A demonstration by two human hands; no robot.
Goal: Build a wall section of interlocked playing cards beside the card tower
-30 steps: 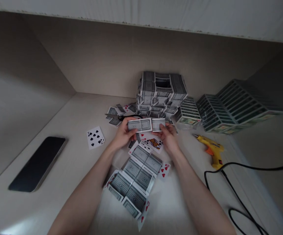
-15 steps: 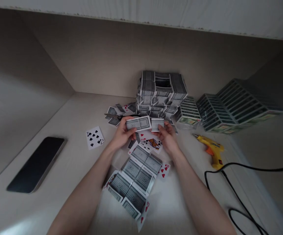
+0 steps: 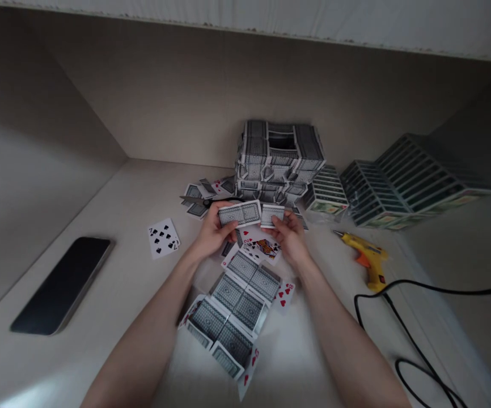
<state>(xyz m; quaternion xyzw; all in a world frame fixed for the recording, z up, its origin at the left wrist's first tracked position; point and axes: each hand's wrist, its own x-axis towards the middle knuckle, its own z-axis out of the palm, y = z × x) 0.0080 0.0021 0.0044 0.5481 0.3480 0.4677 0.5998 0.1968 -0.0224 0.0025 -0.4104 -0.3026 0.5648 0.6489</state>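
Observation:
My left hand (image 3: 214,232) holds a grey-backed playing card (image 3: 240,213) by its edges, tilted slightly. My right hand (image 3: 290,238) pinches a second grey-backed playing card (image 3: 272,215), and the two cards meet or nearly meet above the table. Beneath my hands lies a face card (image 3: 262,247). Nearer me, several grey-backed cards form a flat interlocked layout (image 3: 232,311). Behind my hands rises a tall multi-level playing-card structure (image 3: 279,161), its lower part partly hidden by the held cards.
Left of my hands are scissors (image 3: 198,200), a seven of spades (image 3: 163,238) and a black smartphone (image 3: 62,286). On the right stand lattice-like card structures (image 3: 402,184), a yellow hot glue gun (image 3: 367,258) and its black cable (image 3: 402,317).
The card in my left hand now tilts, its right end higher than in the oldest frame. Both hands stay close together, and the view has shifted slightly.

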